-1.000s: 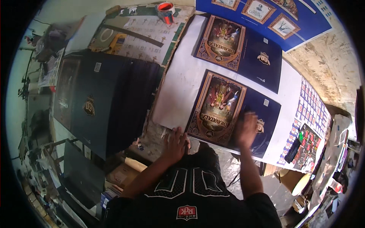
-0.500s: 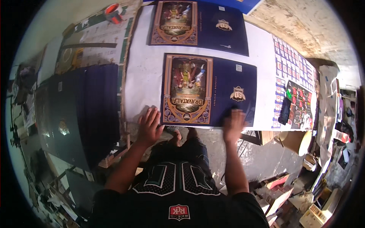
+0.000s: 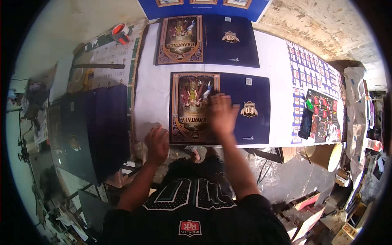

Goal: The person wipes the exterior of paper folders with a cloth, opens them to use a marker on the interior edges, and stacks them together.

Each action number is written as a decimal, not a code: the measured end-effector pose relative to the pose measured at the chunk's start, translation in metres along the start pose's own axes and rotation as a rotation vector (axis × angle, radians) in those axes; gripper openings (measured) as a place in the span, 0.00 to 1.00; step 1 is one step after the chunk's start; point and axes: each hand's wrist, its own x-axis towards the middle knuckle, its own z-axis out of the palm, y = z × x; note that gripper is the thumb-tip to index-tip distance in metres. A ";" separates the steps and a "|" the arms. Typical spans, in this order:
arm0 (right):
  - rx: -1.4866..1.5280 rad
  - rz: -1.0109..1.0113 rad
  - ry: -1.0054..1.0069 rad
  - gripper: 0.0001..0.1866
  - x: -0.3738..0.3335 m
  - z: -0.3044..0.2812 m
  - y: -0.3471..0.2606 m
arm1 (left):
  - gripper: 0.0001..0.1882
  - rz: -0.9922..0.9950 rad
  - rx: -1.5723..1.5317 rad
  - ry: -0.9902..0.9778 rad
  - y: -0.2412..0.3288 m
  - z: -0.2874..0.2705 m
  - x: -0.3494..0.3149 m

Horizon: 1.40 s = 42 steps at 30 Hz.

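A dark blue printed cover sheet (image 3: 257,126) lies flat on the white tabletop in front of me, its left half carrying an ornate gold-framed picture. On the inner edge of that picture rests my right hand (image 3: 223,115), open, palm down and fingers stretched out. My left hand (image 3: 157,143) is at the table's front edge, just left of the sheet's near corner. Its fingers are loosely bent and nothing shows in them. Farther back lies a second matching cover sheet (image 3: 249,51), also flat.
Stacked dark blue sheets (image 3: 90,134) stand at the left, beside a board with a red-rimmed cup (image 3: 120,33). A blue printed panel (image 3: 204,9) borders the far side. On the right are a patterned sheet (image 3: 312,67), a dark leaflet (image 3: 326,114) and a black object (image 3: 305,123).
My right hand has moved left and farther away, from the sheet's right half onto the picture. My left hand's fingers have bent. The view has shifted, showing more of the far side.
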 end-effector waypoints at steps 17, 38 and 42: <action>1.256 0.718 -0.431 0.18 0.027 -0.095 0.213 | 0.15 -0.932 -0.970 0.223 0.022 -0.009 0.082; 1.149 0.423 -0.864 0.22 0.145 -0.068 0.112 | 0.17 -0.506 -0.096 0.752 0.054 -0.170 -0.013; 1.550 0.556 -1.029 0.15 0.206 0.017 0.104 | 0.17 -0.580 0.164 0.878 0.030 -0.219 -0.047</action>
